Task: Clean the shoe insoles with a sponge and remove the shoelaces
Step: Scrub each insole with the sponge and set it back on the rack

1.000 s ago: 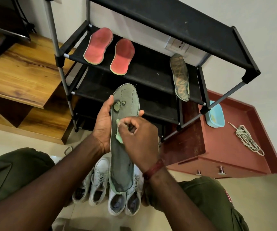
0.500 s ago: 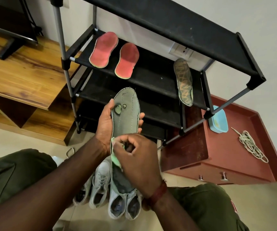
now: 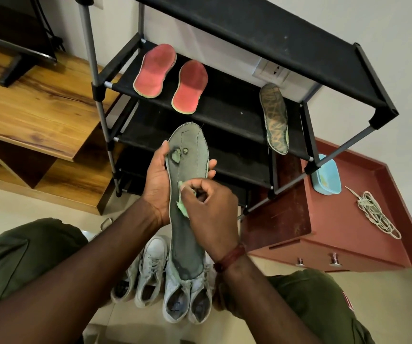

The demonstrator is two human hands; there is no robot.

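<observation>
meanwhile the left hand (image 3: 159, 178) gripped the insole (image 3: 187, 202) while right hand (image 3: 210, 209) fingers pinched the sponge (image 3: 184, 204), scrubbing mid-sole; the next stroke probably needed firm pressure.

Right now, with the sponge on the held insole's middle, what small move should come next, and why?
Probably wipe the sponge down the insole toward its lower end. The right hand pinches the sponge against the insole's middle, the left hand grips the upper part steady, and a long stretch lies bare below.
</observation>
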